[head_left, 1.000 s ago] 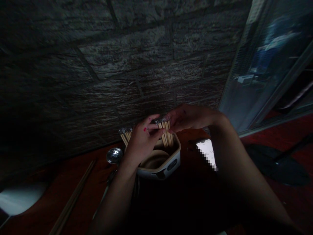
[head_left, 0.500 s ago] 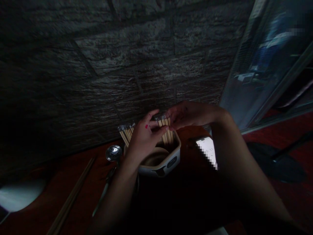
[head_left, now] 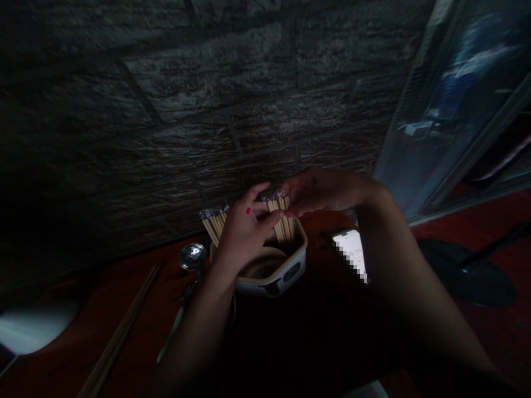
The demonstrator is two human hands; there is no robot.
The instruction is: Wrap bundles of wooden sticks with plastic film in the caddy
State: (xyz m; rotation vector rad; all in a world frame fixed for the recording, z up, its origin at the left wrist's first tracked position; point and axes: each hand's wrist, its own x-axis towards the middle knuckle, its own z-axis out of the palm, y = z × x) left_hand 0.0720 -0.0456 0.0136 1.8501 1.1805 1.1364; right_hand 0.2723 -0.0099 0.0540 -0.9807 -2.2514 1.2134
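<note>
A bundle of wooden chopsticks (head_left: 284,228) in clear plastic wrapping stands in a light-coloured holder (head_left: 286,279). My left hand (head_left: 243,226) closes round the bundle's near left side, its thumb across the sticks and the index finger raised. From the right, my right hand (head_left: 312,190) has its fingers closed at the wrapped top ends, partly hidden behind them. More wrapped chopsticks (head_left: 213,225) lean out of the holder's left side, behind my left hand. A round opening shows at the holder's front.
To the left lie a metal ladle (head_left: 193,257) and two long chopsticks (head_left: 120,331) on the red-brown table (head_left: 136,265). A lit phone (head_left: 350,251) lies to the right, beside my forearm. The brick-patterned wall (head_left: 232,121) rises right behind; a glass door (head_left: 431,138) stands at right.
Both hands stay at the chopstick bundle with almost no movement. The view has shifted very slightly.
</note>
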